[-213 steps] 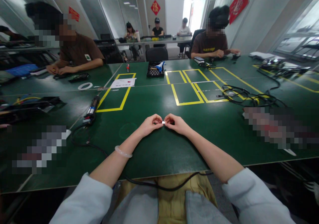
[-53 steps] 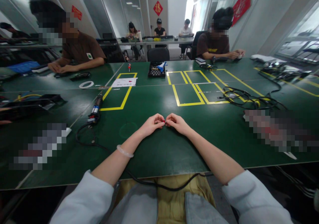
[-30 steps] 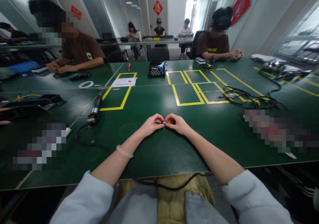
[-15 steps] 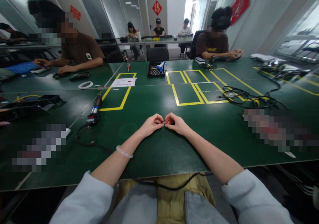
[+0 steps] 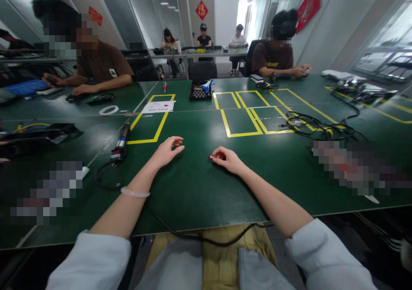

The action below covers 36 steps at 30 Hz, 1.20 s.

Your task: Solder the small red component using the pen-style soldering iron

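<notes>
You have a small part [image 5: 211, 157] pinched in your right hand [image 5: 229, 160] over the counter [image 5: 199, 195], your left hand [image 5: 168, 151] loosely open and empty, so handling seems unfinished, though how much is left cannot be told.

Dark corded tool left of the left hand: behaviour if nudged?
The tool may roll, since it looks round-sided. Its straight outline suggests it's likely stiff. The cord, curving loosely from it, is probably floppy and might drag.

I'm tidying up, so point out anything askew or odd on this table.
Black cables on the right lie tangled over yellow tape, untidy against its outlines. No spill shows; the piece in the right hand is too small to judge.
</notes>
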Each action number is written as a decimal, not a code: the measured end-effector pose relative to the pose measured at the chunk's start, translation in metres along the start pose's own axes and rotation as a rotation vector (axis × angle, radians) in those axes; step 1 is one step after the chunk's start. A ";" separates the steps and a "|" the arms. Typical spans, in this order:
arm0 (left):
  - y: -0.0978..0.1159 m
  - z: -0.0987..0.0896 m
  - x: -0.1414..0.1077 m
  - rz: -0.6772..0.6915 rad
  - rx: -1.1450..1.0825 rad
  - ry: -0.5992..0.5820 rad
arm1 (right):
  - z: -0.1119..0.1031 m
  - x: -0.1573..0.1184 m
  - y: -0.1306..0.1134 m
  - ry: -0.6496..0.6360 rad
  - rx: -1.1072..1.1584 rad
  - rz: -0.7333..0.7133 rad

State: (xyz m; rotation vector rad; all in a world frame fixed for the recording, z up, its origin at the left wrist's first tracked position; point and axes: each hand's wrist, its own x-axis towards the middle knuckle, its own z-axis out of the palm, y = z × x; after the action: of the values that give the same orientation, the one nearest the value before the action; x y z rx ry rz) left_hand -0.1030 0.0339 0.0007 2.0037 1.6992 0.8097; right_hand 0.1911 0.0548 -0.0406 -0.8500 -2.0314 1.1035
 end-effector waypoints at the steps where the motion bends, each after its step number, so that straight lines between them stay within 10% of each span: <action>1: -0.013 -0.013 -0.003 -0.014 0.130 0.019 | 0.000 0.000 0.000 -0.004 0.004 0.001; 9: -0.122 -0.109 -0.045 -0.591 0.756 0.208 | 0.000 -0.002 -0.001 -0.004 0.025 0.016; 15: -0.155 -0.128 -0.055 -0.543 0.757 0.082 | 0.001 -0.002 -0.001 -0.010 0.011 0.015; 24: -0.108 -0.100 -0.052 -0.536 0.720 0.109 | 0.002 -0.002 -0.001 -0.009 0.020 0.006; 36: -0.008 -0.006 -0.035 -0.244 0.538 0.088 | 0.000 -0.004 -0.004 0.007 0.036 -0.018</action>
State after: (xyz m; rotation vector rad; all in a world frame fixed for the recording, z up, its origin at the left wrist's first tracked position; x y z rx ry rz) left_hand -0.1160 0.0005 -0.0059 2.0340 2.3494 0.3849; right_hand 0.1923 0.0497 -0.0381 -0.8148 -2.0040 1.1217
